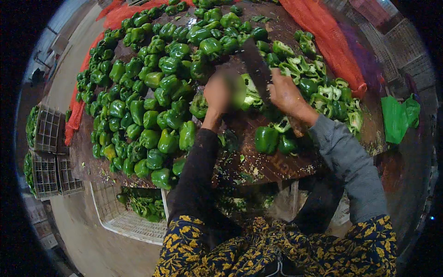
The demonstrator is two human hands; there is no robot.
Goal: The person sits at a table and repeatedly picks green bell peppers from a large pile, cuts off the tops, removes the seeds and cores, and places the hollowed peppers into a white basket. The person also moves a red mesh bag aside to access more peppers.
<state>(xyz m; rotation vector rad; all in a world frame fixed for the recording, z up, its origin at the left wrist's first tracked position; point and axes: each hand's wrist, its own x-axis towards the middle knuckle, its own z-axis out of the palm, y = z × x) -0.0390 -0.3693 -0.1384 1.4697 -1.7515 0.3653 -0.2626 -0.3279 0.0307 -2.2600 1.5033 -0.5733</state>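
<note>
My left hand [218, 90] is closed around a green bell pepper [239, 92], part of it blurred. Pale cut pepper flesh [252, 94] shows just right of it, beside the knife. My right hand [288, 92] grips a broad, dark-bladed knife [255, 64]; its wooden handle [296, 128] sticks out below the fist. The blade stands between my hands and points away from me. Whole green bell peppers [169, 85] crowd the tabletop to the left and behind. Cut pepper pieces [330, 93] lie heaped to the right of my right hand.
The brown wooden table [266, 169] is strewn with seeds and scraps. Red mesh sacks [325, 38] line its edges. A green plastic bag [396, 117] hangs at the right. White plastic crates [128, 226] stand under the front edge, and more crates [45, 169] are stacked at left.
</note>
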